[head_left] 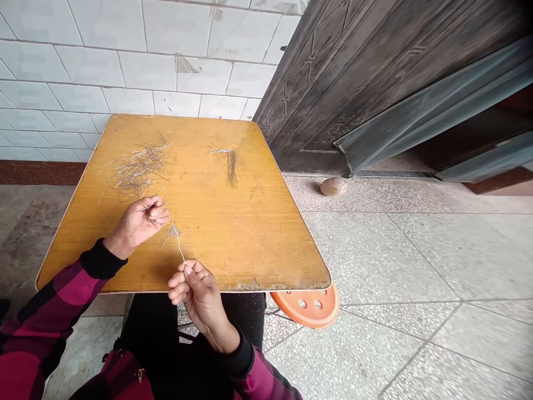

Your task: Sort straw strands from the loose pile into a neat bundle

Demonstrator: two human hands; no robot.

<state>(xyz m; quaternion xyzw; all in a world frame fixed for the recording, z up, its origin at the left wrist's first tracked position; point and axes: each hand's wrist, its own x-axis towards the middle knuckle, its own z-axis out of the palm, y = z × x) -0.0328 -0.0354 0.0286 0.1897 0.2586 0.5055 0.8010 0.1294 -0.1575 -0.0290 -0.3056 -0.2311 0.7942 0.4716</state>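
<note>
A thin pale wire point(179, 240) runs between my two hands over the near left part of the wooden table point(250, 233). My left hand point(139, 222) pinches its upper end between thumb and fingers. Close to the table's front edge, my right hand point(200, 291) grips the lower end between thumb and forefinger. The wire is slightly bent along its length. Beyond my left hand lies a loose, tangled pile of thin wires point(139, 166). Farther right, a smaller bunch of bent wires point(231, 164) forms a corner shape.
White wall tiles point(179, 33) stand behind the table. A dark carved door point(325, 83) with a grey-green curtain point(416, 119) is at the right. An orange stool point(310, 308) sits partly under the table's right front corner. A rounded stone-like object point(333, 186) lies on the floor.
</note>
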